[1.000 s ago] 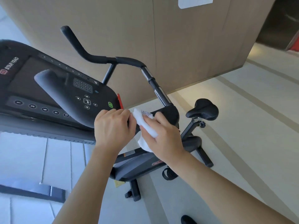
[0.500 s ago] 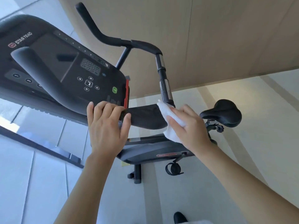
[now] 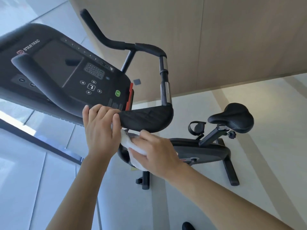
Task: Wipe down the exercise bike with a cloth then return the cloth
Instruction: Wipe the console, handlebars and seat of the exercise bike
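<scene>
The black exercise bike (image 3: 202, 151) stands on the pale floor, seen from above. Its black elbow pad (image 3: 147, 118) juts out under the console (image 3: 66, 68). My left hand (image 3: 101, 128) grips the near end of that pad. My right hand (image 3: 154, 153) holds a white cloth (image 3: 132, 146) pressed against the bike just beneath the pad. The black saddle (image 3: 232, 117) is at the right, and the handlebar (image 3: 126, 44) loops above the console.
A beige wood-panel wall (image 3: 216, 39) rises behind the bike. Glass panels with a dark frame (image 3: 41, 143) lie at the left. The toe of a dark shoe (image 3: 187, 226) shows at the bottom edge. A pedal with a strap (image 3: 196, 128) sticks out below the saddle.
My right hand has carried the cloth from the pad's far end, by the chrome bar, down to its underside. My left hand has stayed on the pad. The view has tilted.
</scene>
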`<action>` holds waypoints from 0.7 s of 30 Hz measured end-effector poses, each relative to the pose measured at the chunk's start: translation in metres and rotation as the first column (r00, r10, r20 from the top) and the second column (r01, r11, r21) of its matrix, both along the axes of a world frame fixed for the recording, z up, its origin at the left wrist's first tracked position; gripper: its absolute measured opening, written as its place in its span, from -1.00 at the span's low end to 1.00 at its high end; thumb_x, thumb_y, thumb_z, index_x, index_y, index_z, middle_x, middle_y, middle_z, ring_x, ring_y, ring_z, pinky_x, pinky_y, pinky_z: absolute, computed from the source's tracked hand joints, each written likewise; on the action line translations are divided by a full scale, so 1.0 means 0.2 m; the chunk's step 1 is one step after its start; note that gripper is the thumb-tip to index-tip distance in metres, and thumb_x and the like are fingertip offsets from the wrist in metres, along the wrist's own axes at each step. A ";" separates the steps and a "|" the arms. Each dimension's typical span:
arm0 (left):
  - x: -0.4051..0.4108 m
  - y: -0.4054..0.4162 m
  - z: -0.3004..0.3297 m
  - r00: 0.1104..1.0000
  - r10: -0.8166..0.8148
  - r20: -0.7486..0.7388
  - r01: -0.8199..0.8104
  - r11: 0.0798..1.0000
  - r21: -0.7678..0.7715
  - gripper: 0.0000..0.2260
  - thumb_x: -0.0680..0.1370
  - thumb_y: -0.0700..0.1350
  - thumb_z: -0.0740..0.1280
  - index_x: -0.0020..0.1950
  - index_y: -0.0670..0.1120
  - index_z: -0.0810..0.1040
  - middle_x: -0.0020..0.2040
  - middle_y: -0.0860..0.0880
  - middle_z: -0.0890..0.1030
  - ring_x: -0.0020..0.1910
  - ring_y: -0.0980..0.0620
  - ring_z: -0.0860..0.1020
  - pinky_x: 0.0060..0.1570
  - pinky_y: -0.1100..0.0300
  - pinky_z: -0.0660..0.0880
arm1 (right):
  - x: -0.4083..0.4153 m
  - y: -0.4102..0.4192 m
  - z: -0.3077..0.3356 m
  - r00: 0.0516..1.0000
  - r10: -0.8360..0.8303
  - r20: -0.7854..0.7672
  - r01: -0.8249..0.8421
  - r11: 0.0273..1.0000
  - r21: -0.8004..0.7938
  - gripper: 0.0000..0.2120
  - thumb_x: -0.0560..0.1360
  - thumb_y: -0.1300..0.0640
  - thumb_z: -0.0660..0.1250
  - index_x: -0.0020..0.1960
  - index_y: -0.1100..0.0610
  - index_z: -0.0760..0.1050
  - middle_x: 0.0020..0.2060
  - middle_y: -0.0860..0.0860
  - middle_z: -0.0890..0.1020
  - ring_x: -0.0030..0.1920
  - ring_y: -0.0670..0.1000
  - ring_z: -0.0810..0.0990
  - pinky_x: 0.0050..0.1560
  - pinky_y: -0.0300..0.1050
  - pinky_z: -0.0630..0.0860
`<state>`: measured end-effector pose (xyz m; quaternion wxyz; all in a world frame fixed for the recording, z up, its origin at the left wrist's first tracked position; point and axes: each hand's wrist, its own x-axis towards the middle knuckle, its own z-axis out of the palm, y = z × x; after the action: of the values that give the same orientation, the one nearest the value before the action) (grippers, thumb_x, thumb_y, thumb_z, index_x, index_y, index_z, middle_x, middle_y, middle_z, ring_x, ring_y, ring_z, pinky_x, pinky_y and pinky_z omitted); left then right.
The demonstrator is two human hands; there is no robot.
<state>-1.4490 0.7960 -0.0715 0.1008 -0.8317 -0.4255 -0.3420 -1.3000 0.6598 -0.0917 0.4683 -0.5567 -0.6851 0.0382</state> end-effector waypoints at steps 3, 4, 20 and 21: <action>-0.01 -0.01 0.02 0.999 -0.027 -0.025 0.026 1.000 -0.017 -0.63 0.73 -0.06 0.05 0.04 -0.06 0.65 0.01 0.06 0.62 0.24 -0.14 0.49 0.55 -0.25 0.15 | 0.12 -0.03 0.01 0.993 -0.026 -0.114 0.021 0.999 -0.041 -0.82 0.66 0.04 0.35 0.13 0.05 0.71 -0.25 -0.04 0.39 -0.32 0.01 0.42 -0.34 -0.02 0.48; -0.01 -0.02 0.03 0.999 -0.026 -0.029 0.025 0.999 -0.028 -0.63 0.73 -0.06 0.05 0.05 -0.07 0.65 0.01 0.05 0.62 0.23 -0.14 0.49 0.55 -0.26 0.15 | 0.18 -0.03 0.04 0.990 -0.043 -0.135 0.041 0.999 -0.023 -0.79 0.67 0.03 0.34 0.18 0.04 0.72 -0.24 -0.04 0.39 -0.30 0.02 0.43 -0.32 -0.04 0.47; -0.13 0.00 0.17 0.967 -0.231 -0.106 0.202 0.951 -0.233 -0.73 0.61 -0.12 0.22 0.26 -0.06 0.60 0.16 0.11 0.59 0.29 -0.01 0.47 0.51 0.00 0.17 | 0.10 0.32 0.27 0.932 -0.166 0.323 0.196 0.979 -0.062 -0.74 0.70 -0.05 0.15 0.20 -0.14 0.62 -0.33 -0.02 0.28 -0.40 0.04 0.31 -0.44 -0.22 0.06; -0.13 -0.01 0.18 0.970 -0.214 -0.112 0.184 0.955 -0.231 -0.73 0.60 -0.12 0.24 0.26 -0.08 0.59 0.15 0.09 0.60 0.27 -0.02 0.48 0.49 0.05 0.18 | 0.10 0.33 0.27 0.933 -0.158 0.322 0.193 0.978 -0.078 -0.73 0.71 -0.04 0.14 0.20 -0.13 0.61 -0.33 -0.02 0.28 -0.41 0.03 0.32 -0.44 -0.24 0.05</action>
<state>-1.4740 0.7940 -0.0354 0.0025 -0.8978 -0.3666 -0.2442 -1.2794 0.7255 -0.0370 0.3239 -0.6393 -0.6952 -0.0556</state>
